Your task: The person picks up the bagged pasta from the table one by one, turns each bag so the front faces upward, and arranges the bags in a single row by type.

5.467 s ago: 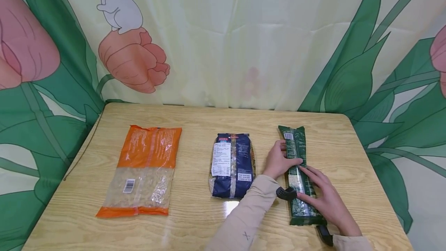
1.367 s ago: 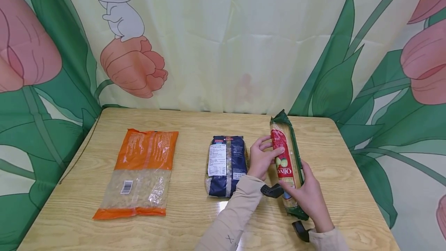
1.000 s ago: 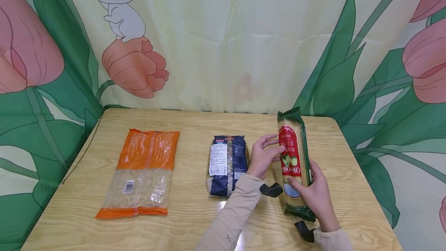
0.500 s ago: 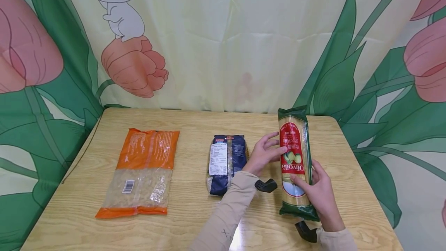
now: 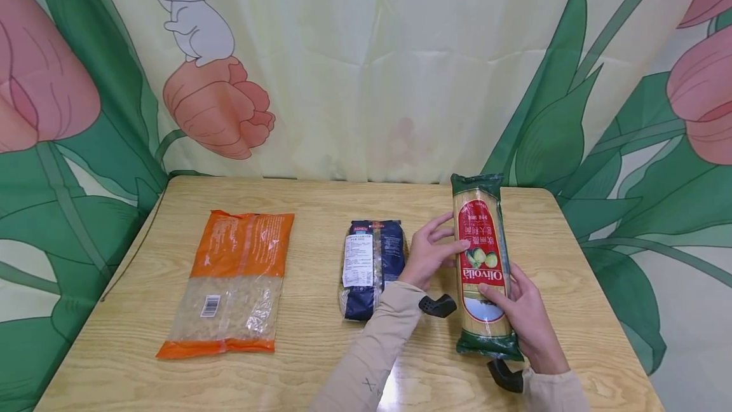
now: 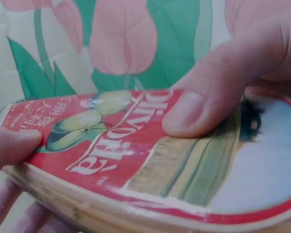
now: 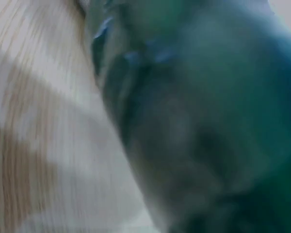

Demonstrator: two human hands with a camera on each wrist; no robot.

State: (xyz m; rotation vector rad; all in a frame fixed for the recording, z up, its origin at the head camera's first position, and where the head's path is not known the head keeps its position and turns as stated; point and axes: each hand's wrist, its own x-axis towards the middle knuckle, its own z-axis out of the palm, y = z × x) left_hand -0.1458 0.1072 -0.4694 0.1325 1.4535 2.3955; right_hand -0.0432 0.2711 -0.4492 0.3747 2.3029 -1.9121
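A long bag of spaghetti (image 5: 486,221), green at both ends with a red label, is held between both hands at the right of the table, its label facing up. My left hand (image 5: 426,253) grips its left edge, thumb on the label; in the left wrist view that thumb (image 6: 14,145) lies on top and the fingers curl beneath. My right hand (image 5: 532,320) holds the lower right side, its thumb (image 6: 194,111) pressing on the label. The right wrist view shows only a blurred green end of the bag (image 7: 223,107). Whether its underside touches the table cannot be seen.
A dark blue pasta bag (image 5: 391,253) with a white sticker lies just left of my left hand. Farther left lies a large orange and clear bag (image 5: 243,247). The wooden table (image 5: 314,374) ends at a floral curtain (image 5: 343,81) behind.
Earlier the spaghetti bag lay with its green, barcoded back up. Both hands have rolled it over so the red label faces up. In the last half second it has shifted only slightly.
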